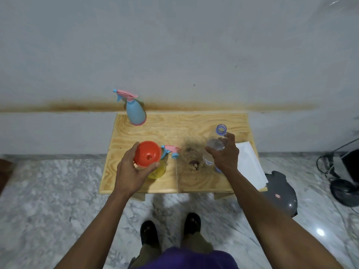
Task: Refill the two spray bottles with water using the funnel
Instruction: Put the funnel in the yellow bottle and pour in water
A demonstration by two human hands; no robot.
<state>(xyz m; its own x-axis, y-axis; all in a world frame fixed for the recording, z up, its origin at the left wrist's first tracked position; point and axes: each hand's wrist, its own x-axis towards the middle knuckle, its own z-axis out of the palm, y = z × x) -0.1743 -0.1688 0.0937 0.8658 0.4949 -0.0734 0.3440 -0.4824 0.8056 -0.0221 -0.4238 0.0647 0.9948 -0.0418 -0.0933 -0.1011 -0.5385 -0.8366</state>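
Small plywood bench (194,121) against a stained wall, marble floor below.

Left hand (132,171) curled around the rim of an orange funnel (147,153), thumb on the near edge, fingers on the far left side. Funnel sits over a yellow spray bottle (158,169) standing at the bench's near left; only part of the bottle's yellow body shows under hand and funnel. Whether the spout sits in the neck is hidden.

Detached pink-and-blue spray head (171,150) lies on the bench just right of the funnel, its dip tube (176,171) trailing toward the near edge.

Right hand (225,154) closed around a clear water bottle (216,142), uncapped, mouth tilted away toward the wall, partly filled. Bottle well right of the funnel.

Second spray bottle (135,111), blue with pink head on, upright at the far left corner, apart from both hands.

White paper (249,162) at the right edge.
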